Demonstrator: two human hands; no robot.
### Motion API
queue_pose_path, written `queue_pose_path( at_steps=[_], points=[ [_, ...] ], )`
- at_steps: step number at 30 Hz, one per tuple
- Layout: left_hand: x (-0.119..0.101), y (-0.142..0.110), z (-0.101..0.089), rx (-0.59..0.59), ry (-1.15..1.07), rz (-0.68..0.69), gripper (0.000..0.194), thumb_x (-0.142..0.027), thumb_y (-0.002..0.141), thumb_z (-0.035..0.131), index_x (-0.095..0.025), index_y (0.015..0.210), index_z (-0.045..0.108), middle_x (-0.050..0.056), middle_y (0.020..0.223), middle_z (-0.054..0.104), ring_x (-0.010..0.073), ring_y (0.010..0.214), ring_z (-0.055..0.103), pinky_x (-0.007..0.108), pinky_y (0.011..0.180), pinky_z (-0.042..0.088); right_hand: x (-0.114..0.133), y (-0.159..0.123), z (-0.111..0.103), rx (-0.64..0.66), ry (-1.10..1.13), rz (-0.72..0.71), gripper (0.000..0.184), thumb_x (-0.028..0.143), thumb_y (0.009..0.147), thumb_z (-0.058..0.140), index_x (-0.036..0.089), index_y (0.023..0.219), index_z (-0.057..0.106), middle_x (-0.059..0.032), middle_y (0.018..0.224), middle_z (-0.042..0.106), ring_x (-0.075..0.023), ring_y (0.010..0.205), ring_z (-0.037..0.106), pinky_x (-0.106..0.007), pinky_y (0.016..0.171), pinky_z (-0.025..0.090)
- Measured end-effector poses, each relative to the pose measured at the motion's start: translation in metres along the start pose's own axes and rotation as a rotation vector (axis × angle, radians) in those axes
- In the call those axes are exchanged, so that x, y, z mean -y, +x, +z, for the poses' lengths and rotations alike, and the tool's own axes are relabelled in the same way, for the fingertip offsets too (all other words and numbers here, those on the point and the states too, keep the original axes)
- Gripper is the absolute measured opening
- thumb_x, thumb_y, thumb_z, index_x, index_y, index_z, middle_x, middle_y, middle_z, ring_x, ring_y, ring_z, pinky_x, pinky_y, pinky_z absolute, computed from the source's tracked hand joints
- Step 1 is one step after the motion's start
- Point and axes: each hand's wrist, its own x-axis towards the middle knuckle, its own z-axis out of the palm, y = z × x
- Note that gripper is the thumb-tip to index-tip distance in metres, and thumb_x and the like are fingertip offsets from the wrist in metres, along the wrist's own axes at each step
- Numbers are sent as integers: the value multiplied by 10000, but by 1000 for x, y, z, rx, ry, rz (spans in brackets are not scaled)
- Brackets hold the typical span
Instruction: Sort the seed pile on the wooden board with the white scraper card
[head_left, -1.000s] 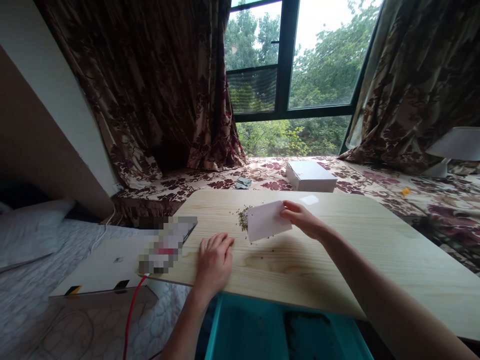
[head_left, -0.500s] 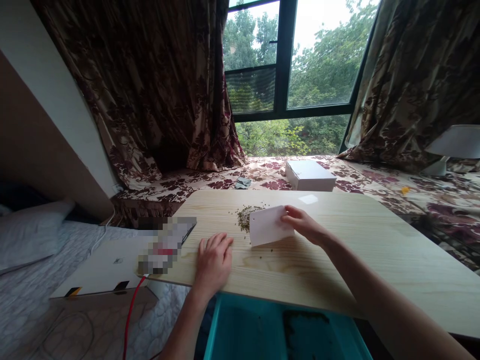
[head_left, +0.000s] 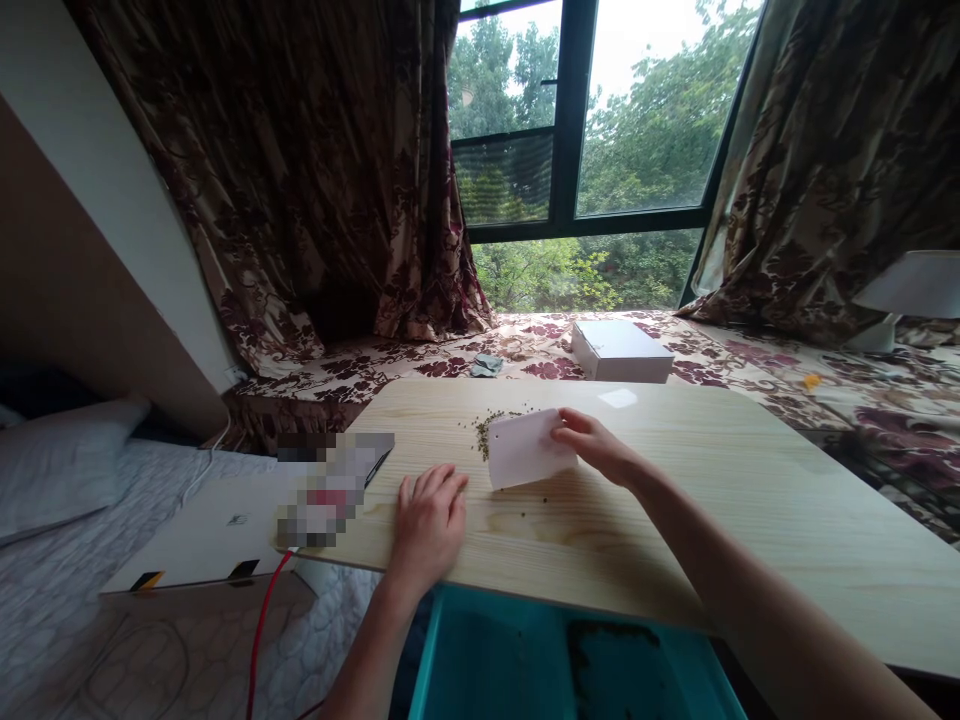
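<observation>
My right hand (head_left: 592, 443) grips the right edge of a white card (head_left: 525, 450), thumb and fingers closed on it. The card is tilted up over the wooden tabletop (head_left: 660, 520), and its face hides part of a scatter of small greenish-brown grains (head_left: 482, 436). Most of the visible grains lie beyond and to the left of the card; a few loose ones sit nearer me. Flat on the tabletop, left of the card, rests my left hand (head_left: 429, 520), fingers stretched out and holding nothing.
A teal divided bin (head_left: 495, 650) with dark bits in its right compartment sits below the table's near edge. At left are a white box (head_left: 202, 530) and a red cable (head_left: 259, 630). Another white box (head_left: 622, 352) stands on the window ledge beyond the table.
The card in my right hand has shifted slightly left, covering more of the grains. My left hand has stayed in place.
</observation>
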Motion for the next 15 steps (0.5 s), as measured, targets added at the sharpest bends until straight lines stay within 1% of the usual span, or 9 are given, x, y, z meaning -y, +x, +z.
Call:
queue_pose_path(
  at_steps=[4, 8, 15],
  points=[
    [2, 0, 1, -4, 4, 11, 287, -205, 838, 438, -254, 1042, 634, 54, 1202, 616, 224, 1150, 505, 477, 1048, 291, 2, 1, 2, 1, -77, -1, 89, 228, 665, 512, 188, 737, 542, 16, 721, 552, -141, 694, 484, -267, 618, 356],
    [3, 0, 1, 4, -5, 3, 290, -203, 842, 430, -254, 1045, 631, 52, 1211, 613, 219, 1158, 497, 475, 1056, 273, 2, 5, 6, 35, -75, -23, 50, 227, 654, 484, 191, 686, 500, 30, 668, 490, -125, 645, 429, -255, 579, 314],
    [2, 0, 1, 1, 2, 5, 289, -197, 838, 422, -257, 1034, 625, 47, 1211, 613, 220, 1159, 501, 474, 1054, 275, 10, 10, 23, 113, -123, -16, 44, 198, 644, 490, 202, 638, 447, 39, 638, 435, -113, 611, 381, -256, 555, 282]
  ],
)
